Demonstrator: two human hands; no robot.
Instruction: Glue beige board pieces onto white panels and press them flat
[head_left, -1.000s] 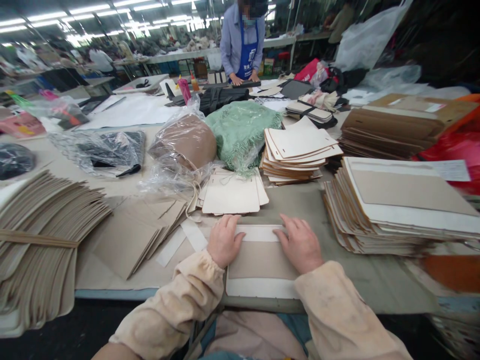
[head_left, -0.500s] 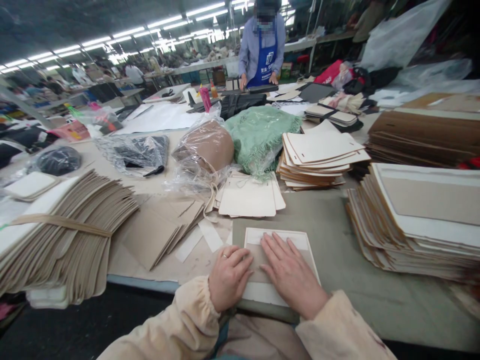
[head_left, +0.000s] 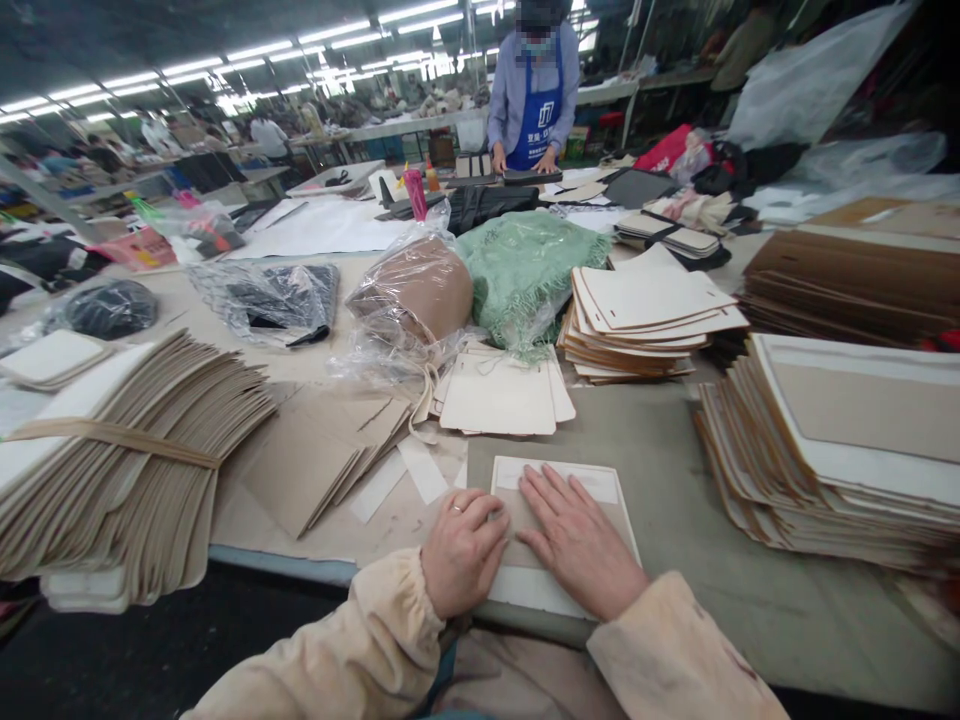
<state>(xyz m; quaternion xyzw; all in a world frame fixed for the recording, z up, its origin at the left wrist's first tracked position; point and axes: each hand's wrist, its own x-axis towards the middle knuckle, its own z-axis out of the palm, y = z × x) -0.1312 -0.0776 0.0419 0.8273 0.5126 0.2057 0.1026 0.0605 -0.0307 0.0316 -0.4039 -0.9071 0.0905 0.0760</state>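
A white panel [head_left: 529, 592] lies flat on the green-grey table top in front of me. A beige sheet [head_left: 517, 562] covers its middle, and a white strip [head_left: 602, 487] runs along its far edge. My right hand [head_left: 579, 540] rests flat on the beige sheet, fingers stretched toward the far edge. At the panel's left edge is my left hand [head_left: 463, 552], its fingers curled and thumb drawn in close to them. Whatever may be between those fingers is hidden.
A banded stack of beige panels [head_left: 161, 455] stands left, beside loose beige sheets [head_left: 322, 460] and paper strips [head_left: 424, 470]. White panels [head_left: 499, 392] lie ahead, and a tall stack [head_left: 855, 470] stands right. Beyond are a plastic-wrapped brown item [head_left: 420, 290], green fringed cloth [head_left: 529, 265] and a co-worker [head_left: 534, 95].
The view has shifted slightly. My right hand stays flat on the panel, and my left hand keeps its curled shape at the left edge with barely any movement.
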